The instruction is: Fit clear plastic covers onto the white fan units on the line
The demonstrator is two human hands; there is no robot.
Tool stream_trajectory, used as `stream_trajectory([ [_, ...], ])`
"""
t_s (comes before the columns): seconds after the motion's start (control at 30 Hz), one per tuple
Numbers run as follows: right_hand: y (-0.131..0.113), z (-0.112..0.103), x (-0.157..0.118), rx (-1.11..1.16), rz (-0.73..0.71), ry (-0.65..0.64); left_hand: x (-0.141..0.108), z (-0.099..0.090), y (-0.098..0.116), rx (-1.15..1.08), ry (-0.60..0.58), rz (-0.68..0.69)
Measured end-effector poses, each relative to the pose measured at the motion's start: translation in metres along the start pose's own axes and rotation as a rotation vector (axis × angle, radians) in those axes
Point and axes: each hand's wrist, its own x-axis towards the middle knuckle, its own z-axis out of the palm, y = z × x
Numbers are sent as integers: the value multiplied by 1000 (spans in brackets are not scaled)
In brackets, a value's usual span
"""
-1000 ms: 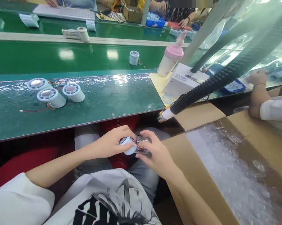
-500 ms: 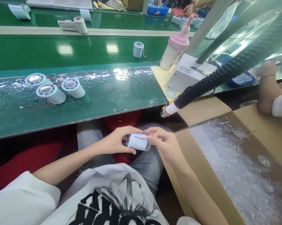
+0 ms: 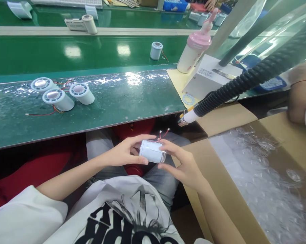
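Braced between two bare hands, a pale blue cylinder (image 3: 151,151) lies on its side on the person's side of a green desk (image 3: 122,98), below its edge. The left hand (image 3: 132,150) is clasped about the left end, thumb along the lower side and fingers over the far side. The right hand (image 3: 182,161) pinches the opposite end, fingertips above and thumb below, where a rim of clear plastic (image 3: 164,157) shows. The plastic is so thin in this view that how far it covers the cylinder is hard to tell.

Thin red-and-white wires (image 3: 159,136) rise just beyond the right hand's fingertips, plugs in the air. They are best left free there, since a lead caught under the rim could be nicked or tugged.

Good handling would seem to ask for a steady left hand and a light, even pinch from the right, so that the plastic neither tilts nor creases.

Ahead and to the left of the left hand, three more cylinders (image 3: 63,101) rest on the desk. Just beyond the right hand hangs a black hose (image 3: 231,89); beside the right forearm, a cardboard box (image 3: 216,176) of clear plastic pieces (image 3: 264,200) leaves little elbow room.
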Motion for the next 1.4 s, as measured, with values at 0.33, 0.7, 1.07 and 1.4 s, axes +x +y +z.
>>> stream_trajectory([
  [0.33,19,13,-4,433,173,142,20,1,-4,-209,71,6],
  [0.7,78,38,14,576,252,753,123,12,-4,-309,179,-9],
  [1.07,75,27,27,773,252,620,112,-4,11,-66,162,-34],
  [1.4,86,37,26,984,343,614,125,1,32,509,174,1],
])
